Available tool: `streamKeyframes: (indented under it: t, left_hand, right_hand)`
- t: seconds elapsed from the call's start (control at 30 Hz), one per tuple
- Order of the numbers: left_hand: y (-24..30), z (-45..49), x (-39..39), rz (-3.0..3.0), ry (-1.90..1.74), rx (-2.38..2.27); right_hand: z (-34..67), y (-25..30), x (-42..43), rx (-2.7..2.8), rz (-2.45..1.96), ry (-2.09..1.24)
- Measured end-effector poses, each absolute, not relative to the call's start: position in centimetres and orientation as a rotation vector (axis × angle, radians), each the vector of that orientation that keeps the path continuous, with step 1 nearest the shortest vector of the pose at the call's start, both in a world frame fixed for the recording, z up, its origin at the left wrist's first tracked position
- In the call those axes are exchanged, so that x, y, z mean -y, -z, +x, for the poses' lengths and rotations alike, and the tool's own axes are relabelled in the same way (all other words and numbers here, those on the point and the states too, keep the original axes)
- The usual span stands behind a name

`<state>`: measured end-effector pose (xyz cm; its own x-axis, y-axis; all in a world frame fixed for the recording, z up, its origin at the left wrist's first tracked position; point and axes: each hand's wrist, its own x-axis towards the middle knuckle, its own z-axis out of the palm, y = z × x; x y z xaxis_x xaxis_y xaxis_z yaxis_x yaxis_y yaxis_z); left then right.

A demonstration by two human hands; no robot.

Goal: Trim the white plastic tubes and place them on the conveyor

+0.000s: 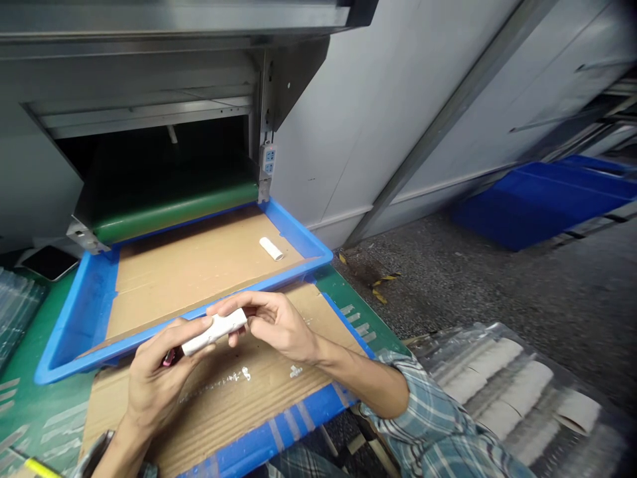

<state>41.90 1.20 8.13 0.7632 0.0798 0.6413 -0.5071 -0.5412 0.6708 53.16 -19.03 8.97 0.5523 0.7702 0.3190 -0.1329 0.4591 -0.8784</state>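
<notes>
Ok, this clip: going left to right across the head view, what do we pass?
Dark flat slab → blue tray's left wall → white roll between left hand and right hand → white tube → yellow-and-black tape scraps → blue plastic bin

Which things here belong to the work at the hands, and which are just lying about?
At the hands: left hand and right hand on a white cylinder; pink item at the left hand.

Lying about: second white cylinder in a blue tray; plastic-wrapped white rolls; blue bin.
</notes>
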Motion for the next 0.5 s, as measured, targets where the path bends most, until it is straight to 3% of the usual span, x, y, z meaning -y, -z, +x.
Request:
streamKeyframes:
  t: [0.5]
  left_hand:
    - [-7.8, 41.74, -1.54, 2.023, -0.776, 0.317]
  right_hand:
    - [53.36, -8.59, 19.29, 0.868, -0.928, -0.613]
